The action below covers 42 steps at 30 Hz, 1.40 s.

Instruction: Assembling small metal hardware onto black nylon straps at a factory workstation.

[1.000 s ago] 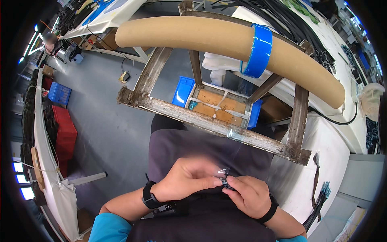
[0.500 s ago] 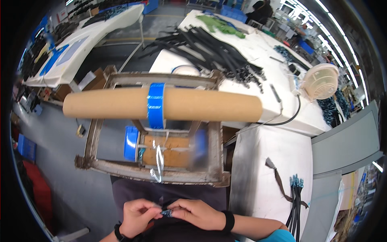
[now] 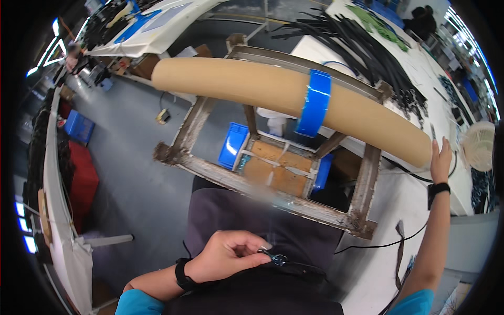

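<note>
Between the thumb and fingers of my left hand (image 3: 228, 255), low in the middle, is a small teal-and-black patterned piece (image 3: 277, 259); a dark strip seems to run right from it across my dark lap. My right hand (image 3: 441, 160) is stretched far out to the right, fingers extended and nothing seen in it. It lies beside the right end of a long brown cardboard tube (image 3: 236, 73) with a blue band (image 3: 316, 102) round it; whether they touch I cannot tell. The tube lies across a worn metal frame (image 3: 205, 170).
Many black straps (image 3: 362, 50) lie on a white table at the far right, with green material (image 3: 375, 23) behind. A cream round fan (image 3: 479, 147) stands at the right edge. Blue bins (image 3: 233, 145) and a taped cardboard box (image 3: 278, 165) sit below the frame.
My right hand has left the small piece and reached out right to the tube's end. My left hand keeps hold of it. The view has turned left and tilted.
</note>
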Each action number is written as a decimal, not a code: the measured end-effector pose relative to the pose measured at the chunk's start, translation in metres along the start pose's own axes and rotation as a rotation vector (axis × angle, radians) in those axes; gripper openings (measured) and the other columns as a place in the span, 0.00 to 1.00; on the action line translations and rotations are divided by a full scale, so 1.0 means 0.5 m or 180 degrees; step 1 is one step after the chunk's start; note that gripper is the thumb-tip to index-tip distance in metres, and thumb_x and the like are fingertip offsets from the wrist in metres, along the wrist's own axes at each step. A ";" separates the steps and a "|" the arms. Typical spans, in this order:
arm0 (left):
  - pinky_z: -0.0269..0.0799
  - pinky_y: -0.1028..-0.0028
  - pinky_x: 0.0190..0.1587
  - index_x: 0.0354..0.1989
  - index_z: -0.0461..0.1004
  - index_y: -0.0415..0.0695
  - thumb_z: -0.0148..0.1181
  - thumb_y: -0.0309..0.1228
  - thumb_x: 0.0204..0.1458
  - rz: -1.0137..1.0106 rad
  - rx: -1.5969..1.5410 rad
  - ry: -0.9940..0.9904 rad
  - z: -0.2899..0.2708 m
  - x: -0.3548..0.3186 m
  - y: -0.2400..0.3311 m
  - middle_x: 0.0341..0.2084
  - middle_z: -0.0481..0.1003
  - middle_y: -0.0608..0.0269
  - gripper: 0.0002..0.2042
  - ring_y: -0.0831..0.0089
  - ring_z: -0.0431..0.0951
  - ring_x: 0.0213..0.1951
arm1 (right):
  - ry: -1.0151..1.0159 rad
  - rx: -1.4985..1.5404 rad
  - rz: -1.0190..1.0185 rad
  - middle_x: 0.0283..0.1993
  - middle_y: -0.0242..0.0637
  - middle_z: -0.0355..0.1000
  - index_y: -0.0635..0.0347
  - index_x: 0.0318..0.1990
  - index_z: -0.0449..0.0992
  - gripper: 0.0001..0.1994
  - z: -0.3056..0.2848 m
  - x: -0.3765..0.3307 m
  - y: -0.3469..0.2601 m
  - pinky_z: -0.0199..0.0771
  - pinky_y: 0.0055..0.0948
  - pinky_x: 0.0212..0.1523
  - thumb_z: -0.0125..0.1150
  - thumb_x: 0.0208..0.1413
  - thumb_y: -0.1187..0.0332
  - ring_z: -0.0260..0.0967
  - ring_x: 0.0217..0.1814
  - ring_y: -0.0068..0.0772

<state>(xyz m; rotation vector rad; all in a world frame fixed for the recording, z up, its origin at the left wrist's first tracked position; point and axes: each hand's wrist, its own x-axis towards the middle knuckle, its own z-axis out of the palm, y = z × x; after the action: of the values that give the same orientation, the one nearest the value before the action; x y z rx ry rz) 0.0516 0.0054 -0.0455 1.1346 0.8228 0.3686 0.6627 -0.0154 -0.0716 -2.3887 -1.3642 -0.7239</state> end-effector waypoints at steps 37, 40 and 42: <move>0.73 0.80 0.41 0.43 0.74 0.36 0.58 0.21 0.53 0.0077 -0.0641 -0.0376 -0.031 -0.046 -0.007 0.35 0.77 0.61 0.09 0.81 0.76 0.37 | -0.4075 0.4602 -0.0521 0.28 0.41 0.70 0.63 0.34 0.70 0.08 -0.318 -0.346 -0.682 0.67 0.28 0.31 0.50 0.60 0.67 0.68 0.28 0.35; 0.74 0.79 0.43 0.44 0.73 0.35 0.56 0.20 0.54 -0.0009 -0.0510 -0.0320 -0.035 -0.062 -0.005 0.38 0.76 0.60 0.10 0.80 0.77 0.38 | -0.4753 0.5202 -0.0125 0.35 0.29 0.69 0.64 0.39 0.70 0.11 -0.338 -0.368 -0.616 0.66 0.20 0.36 0.45 0.63 0.65 0.63 0.31 0.21; 0.74 0.79 0.43 0.48 0.72 0.38 0.54 0.23 0.57 0.0133 -0.0504 -0.0473 -0.043 -0.042 -0.009 0.38 0.76 0.63 0.11 0.81 0.77 0.38 | -0.4950 0.6051 0.1118 0.31 0.37 0.68 0.68 0.46 0.67 0.21 -0.384 -0.383 -0.525 0.63 0.25 0.29 0.52 0.60 0.55 0.61 0.26 0.24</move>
<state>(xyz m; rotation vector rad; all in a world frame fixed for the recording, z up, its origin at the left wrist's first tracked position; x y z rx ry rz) 0.0213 0.0038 -0.0452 1.0196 0.6292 0.3728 0.3020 -0.1124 -0.0175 -0.9472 -0.7905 1.9567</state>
